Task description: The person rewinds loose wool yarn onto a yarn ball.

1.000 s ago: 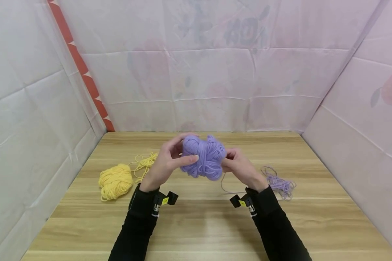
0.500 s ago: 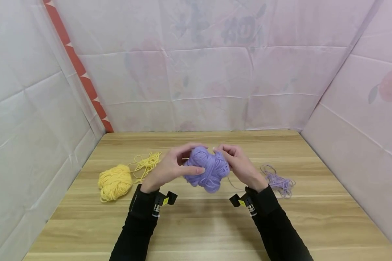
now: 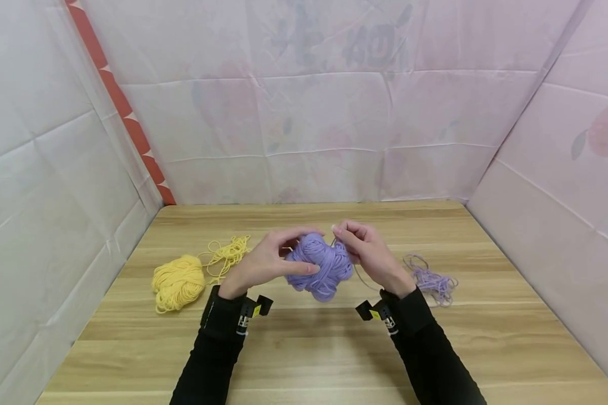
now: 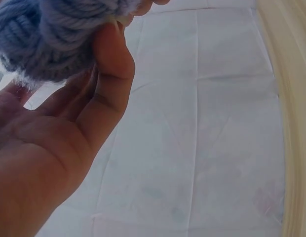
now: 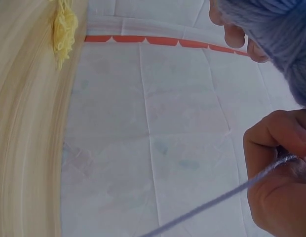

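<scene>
A purple ball of yarn (image 3: pixel 320 267) is held above the table by my left hand (image 3: pixel 266 260), thumb across its near side and fingers behind it. The left wrist view shows that hand (image 4: pixel 69 123) curled around the yarn (image 4: pixel 44 39). My right hand (image 3: pixel 370 250) is at the ball's right side and pinches a purple strand. That strand (image 5: pixel 217 199) runs from the right fingers (image 5: pixel 276 143) in the right wrist view. On the table to the right lies a loose heap of purple yarn (image 3: pixel 436 286).
A yellow ball of yarn (image 3: pixel 179 283) lies on the left of the wooden table (image 3: pixel 304 360), with loose yellow strands (image 3: pixel 229 254) beside it. White sheets (image 3: pixel 324 118) hang along the back and both sides.
Both hands have shifted the purple ball slightly lower and nearer. The right hand has risen from the ball's right side to its upper right with the strand.
</scene>
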A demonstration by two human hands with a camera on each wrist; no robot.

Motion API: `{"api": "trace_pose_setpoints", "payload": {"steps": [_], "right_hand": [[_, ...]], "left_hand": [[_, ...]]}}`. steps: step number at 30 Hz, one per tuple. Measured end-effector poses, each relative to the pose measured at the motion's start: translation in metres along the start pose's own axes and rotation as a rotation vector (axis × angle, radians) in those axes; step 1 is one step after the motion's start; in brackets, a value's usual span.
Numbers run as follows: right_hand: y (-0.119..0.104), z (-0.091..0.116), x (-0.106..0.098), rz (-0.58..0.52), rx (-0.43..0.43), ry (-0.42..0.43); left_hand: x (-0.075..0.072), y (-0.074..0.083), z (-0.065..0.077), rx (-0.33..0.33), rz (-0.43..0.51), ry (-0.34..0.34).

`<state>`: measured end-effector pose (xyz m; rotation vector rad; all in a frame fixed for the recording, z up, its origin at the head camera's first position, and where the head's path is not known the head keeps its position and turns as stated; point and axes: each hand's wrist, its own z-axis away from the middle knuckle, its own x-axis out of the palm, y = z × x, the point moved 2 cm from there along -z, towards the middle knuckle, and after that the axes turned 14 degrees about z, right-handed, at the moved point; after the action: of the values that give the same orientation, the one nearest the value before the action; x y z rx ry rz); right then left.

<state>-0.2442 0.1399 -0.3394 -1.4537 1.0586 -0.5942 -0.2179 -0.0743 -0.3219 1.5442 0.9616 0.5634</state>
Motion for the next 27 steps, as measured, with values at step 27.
{"api": "trace_pose_setpoints", "payload": {"steps": [27], "right_hand": [[-0.015, 0.009, 0.004, 0.164, -0.166, 0.004]], "left_hand": [[-0.008, -0.004, -0.002, 0.042, -0.177, 0.225]]}}
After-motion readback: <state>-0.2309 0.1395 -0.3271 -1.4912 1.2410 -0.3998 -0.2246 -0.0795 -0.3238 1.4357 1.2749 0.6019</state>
